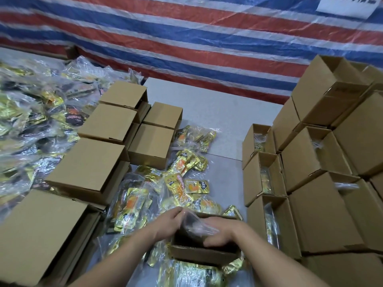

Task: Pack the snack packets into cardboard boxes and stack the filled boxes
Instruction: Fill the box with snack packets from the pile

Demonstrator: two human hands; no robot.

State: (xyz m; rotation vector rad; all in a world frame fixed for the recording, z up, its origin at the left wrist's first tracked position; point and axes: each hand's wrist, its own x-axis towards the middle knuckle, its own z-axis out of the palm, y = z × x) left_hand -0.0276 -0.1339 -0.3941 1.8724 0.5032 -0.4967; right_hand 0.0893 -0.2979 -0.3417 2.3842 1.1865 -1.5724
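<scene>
Cardboard everywhere: filled boxes (323, 214) stacked along table (217, 108) right edge, empties (107, 123) left, loose packets (182, 179) mid-table, one open box (205, 252) at near edge, left hand (169, 223) and right hand (222, 230) pressing in a clear-bagged packet (196, 223), grips blurred, undeterminable.

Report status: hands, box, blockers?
Both hands, left and right, pushing bagged packet into open box. Loose packets crowd box, none blocking.

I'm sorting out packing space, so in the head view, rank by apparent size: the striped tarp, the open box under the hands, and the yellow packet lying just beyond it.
1. Striped tarp
2. Open box
3. Yellow packet, though it lies farther from the camera.
</scene>
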